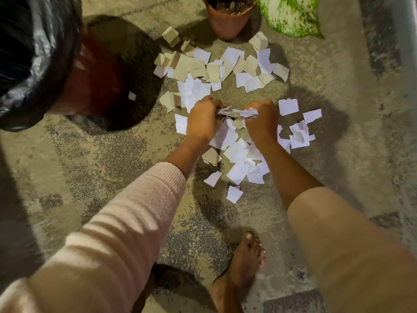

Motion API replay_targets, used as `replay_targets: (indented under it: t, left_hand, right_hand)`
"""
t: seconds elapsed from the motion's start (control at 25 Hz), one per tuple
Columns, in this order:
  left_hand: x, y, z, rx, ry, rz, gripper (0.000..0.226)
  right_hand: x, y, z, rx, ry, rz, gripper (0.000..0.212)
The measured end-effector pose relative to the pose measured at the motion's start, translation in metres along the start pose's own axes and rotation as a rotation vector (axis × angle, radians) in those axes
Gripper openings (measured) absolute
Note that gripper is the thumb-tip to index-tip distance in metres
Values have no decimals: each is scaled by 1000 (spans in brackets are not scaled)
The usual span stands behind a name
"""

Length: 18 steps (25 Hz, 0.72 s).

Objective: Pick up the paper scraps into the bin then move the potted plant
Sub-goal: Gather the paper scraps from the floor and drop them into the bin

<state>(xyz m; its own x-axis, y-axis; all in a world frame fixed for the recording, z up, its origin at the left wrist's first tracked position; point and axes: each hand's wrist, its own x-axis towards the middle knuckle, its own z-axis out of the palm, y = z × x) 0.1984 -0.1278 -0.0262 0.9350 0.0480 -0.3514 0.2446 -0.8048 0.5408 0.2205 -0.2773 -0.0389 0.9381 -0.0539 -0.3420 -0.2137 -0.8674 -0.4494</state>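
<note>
Several white and beige paper scraps [216, 71] lie scattered over the concrete floor in front of me. My left hand [203, 119] and my right hand [261, 119] are side by side over the pile, fingers curled, each gripping part of a gathered bunch of scraps [239, 112] between them. More scraps lie under and around my wrists. The red bin [94, 82] with a black liner [33, 48] stands at the left. The terracotta pot [228, 21] of the plant stands at the top, its speckled green leaf [291, 16] to the right.
My bare foot [243, 263] stands on the floor below the pile. One small scrap [132, 96] sticks to the bin's side. A pale vertical edge [408, 41] runs down the far right. Mottled concrete floor [349, 154] spreads right of the scraps.
</note>
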Motion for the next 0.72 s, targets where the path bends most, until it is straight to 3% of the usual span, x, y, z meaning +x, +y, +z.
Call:
replay_targets:
  t: [0.32, 0.52, 0.72]
  left_hand:
    - [-29, 15, -97, -109, 183, -79, 27]
    - [-49, 21, -187, -233, 323, -117, 27]
    - [-65, -7, -285, -282, 459, -168, 23]
  right_hand:
    - [-32, -88, -69, 146, 94, -18, 17]
    - [-51, -185, -108, 376, 178, -44, 13]
    - [-61, -293, -129, 450, 128, -188, 18]
